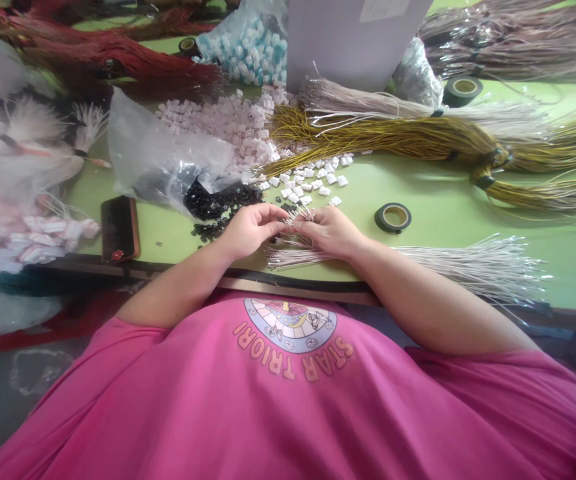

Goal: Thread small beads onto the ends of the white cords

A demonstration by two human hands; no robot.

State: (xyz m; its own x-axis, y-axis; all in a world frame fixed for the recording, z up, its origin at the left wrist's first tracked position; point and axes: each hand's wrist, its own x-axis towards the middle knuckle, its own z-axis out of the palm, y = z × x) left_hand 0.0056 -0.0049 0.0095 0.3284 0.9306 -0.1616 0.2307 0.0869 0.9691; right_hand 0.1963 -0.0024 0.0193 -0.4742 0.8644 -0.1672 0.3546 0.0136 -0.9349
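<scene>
My right hand [337, 231] is closed round a bunch of thin white wires [302, 215], whose tips fan out between my two hands. At those tips, the thumb and forefinger of my left hand [248, 232] are pinched together on a wire end; the exact spot is too small to make out. A bundle of white wires [461, 263] lies under my right forearm and runs along the table's near edge. Small black parts [218, 212] are heaped beside my left fingers. Small white plastic connectors [313, 183] are scattered just beyond both hands.
A roll of black tape [393, 218] lies right of my hands. Yellow wire bundles [418, 139] stretch across the green table [518, 213]. A plastic bag [153, 153], a phone [119, 229] and bagged pieces [23, 240] are at left. A grey box [353, 43] stands behind.
</scene>
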